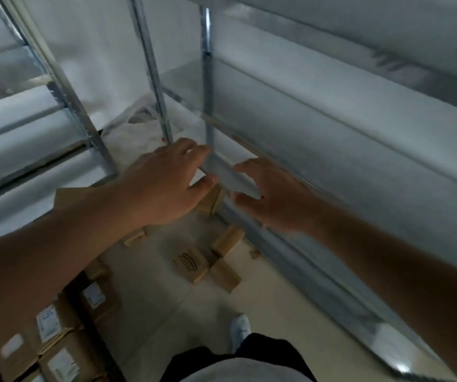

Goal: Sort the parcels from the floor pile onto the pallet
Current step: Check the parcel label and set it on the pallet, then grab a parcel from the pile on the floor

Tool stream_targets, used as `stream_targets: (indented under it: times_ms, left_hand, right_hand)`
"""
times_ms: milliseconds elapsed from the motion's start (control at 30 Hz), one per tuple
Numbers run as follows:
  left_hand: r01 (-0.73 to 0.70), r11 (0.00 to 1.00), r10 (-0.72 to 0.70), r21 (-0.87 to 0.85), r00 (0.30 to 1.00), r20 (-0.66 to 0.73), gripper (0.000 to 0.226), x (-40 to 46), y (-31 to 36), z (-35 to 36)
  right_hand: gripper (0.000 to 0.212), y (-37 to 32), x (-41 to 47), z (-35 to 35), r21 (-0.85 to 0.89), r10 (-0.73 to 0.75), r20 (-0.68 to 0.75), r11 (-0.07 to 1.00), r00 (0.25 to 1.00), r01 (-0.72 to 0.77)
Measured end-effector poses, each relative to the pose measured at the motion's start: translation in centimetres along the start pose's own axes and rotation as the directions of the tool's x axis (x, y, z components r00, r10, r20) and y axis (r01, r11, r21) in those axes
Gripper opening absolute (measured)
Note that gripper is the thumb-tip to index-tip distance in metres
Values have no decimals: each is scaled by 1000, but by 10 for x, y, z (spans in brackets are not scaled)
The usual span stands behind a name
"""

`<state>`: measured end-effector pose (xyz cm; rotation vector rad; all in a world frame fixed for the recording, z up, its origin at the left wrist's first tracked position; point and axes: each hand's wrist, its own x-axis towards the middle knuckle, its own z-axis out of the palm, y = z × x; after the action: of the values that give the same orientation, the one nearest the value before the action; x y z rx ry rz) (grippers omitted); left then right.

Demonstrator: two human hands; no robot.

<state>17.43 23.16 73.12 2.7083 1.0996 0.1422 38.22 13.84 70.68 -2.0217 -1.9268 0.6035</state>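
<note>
Dim, flat indoor light with a cool grey cast. Heavy motion blur smears the shelving point(332, 111); the floor boxes point(56, 340) are soft. Wide-angle bending at the edges. No hard shadows or glare.

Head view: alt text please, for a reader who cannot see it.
Both bare hands, left hand and right hand, reach forward open and empty over small cardboard parcels scattered on the pale floor. Metal shelving stands ahead and to the right; labelled boxes sit stacked at lower left.
</note>
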Motion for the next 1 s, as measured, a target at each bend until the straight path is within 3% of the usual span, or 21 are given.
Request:
stream_targets:
  times_ms: [233, 467, 733, 1000]
  left_hand:
    - [-101, 995, 97, 24, 985, 142, 74, -14, 16, 49]
    - [-150, 984, 123, 98, 962, 244, 76, 0, 32, 85]
    - [45, 998, -56, 40, 942, 330, 78, 59, 48, 170]
    - [211, 975, -220, 63, 905, 364, 64, 116, 15, 321]
  right_hand:
    - [71, 19, -61, 42, -118, 212, 93, 973, 973, -201]
    - [70, 60, -72, 55, -114, 240, 140, 968, 961, -225]
    - [71, 157, -31, 94, -118, 194, 319, 979, 928, -164]
    - [71, 252, 43, 216, -102, 183, 492, 983, 851, -152]
